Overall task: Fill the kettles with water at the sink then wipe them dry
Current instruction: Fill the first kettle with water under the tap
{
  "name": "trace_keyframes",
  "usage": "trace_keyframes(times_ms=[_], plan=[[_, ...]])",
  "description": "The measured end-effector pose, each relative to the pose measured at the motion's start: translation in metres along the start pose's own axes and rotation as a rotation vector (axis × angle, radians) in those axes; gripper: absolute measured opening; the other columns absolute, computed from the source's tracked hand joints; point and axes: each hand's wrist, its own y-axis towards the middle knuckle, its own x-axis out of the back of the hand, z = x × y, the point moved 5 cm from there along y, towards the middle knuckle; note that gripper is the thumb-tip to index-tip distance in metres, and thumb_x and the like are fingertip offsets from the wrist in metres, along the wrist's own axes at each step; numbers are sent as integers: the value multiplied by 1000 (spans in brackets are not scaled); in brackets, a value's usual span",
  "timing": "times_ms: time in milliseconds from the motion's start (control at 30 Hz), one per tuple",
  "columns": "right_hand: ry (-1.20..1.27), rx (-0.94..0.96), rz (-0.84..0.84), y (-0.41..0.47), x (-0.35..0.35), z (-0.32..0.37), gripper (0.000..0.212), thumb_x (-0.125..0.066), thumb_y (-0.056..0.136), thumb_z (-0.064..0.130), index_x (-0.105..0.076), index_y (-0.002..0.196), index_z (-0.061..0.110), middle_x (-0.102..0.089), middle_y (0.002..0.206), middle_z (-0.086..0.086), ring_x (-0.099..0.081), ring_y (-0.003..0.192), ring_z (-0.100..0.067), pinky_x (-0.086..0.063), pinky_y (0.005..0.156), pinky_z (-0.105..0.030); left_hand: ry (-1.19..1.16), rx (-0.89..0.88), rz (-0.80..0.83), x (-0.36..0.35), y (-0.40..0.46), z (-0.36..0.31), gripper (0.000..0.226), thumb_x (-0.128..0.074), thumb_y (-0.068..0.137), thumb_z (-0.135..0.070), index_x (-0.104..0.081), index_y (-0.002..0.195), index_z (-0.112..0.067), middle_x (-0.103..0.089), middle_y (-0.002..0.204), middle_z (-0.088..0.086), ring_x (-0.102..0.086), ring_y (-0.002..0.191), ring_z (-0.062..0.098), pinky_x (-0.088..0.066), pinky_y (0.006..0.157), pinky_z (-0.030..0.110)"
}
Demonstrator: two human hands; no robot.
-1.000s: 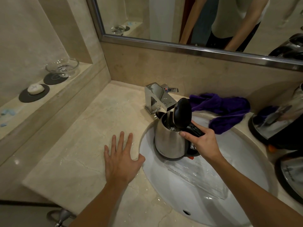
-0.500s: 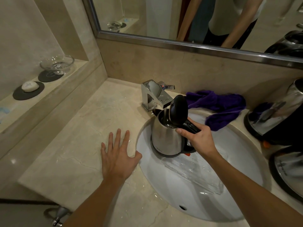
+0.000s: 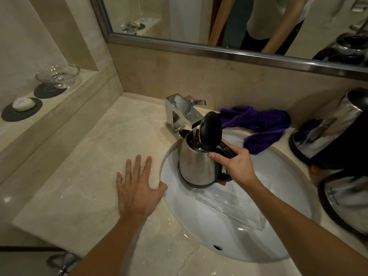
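The beige marble desk (image 3: pixel 95 176) was wet near the white sink (image 3: pixel 288 172) set into it. A chrome tap (image 3: pixel 180 112) stood at the far rim, a purple cloth (image 3: pixel 258 126) just right of it. Two steel kettles (image 3: pixel 326 134) (image 3: pixel 346 204) sat at the right. The left hand (image 3: pixel 137 188) rested flat beside the sink. On the left shelf (image 3: pixel 59 108) lay a glass dish (image 3: pixel 57 75) and a soap (image 3: pixel 23 103), each on a dark mat

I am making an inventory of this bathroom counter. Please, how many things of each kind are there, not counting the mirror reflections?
Kettles: 3 (one under the faucet, two at the right edge)
Purple cloth: 1
Faucet: 1
Glass dish: 1
Soap bar: 1
Dark coasters: 2
Total: 9
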Motion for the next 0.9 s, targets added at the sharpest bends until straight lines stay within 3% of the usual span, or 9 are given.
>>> trace_keyframes(times_ms=[267,500,733,900], plan=[[0,-3,-8,2,-1,-2,95,-84,62,70,-58,145,30,-71,128,4,-63,124,-19,-53,107,-48,7,3,18,1,-1,0,95,-14,75,-74,-2,162,-38,5,171,-3,7,157,22,-2,125,51],[-12,-6,-18,2,-1,-1,92,-81,62,66,-60,144,30,-72,127,5,-63,123,-19,-54,106,-47,-12,-5,13,2,-1,-1,88,-40,89,-67,-2,162,-38,6,171,-4,9,157,22,-1,125,51],[-8,0,-17,3,-1,-3,90,-81,63,65,-61,143,31,-73,122,5,-65,120,-18,-55,104,-47,-7,-3,9,0,0,0,91,-23,80,-72,-2,161,-38,5,170,-4,8,157,21,-2,125,51],[-13,3,-18,3,-1,-4,90,-81,64,62,-59,145,30,-72,126,3,-64,122,-20,-54,105,-47,-9,1,1,0,0,0,91,-23,79,-71,-4,162,-38,4,171,-4,7,157,21,-3,125,51]])
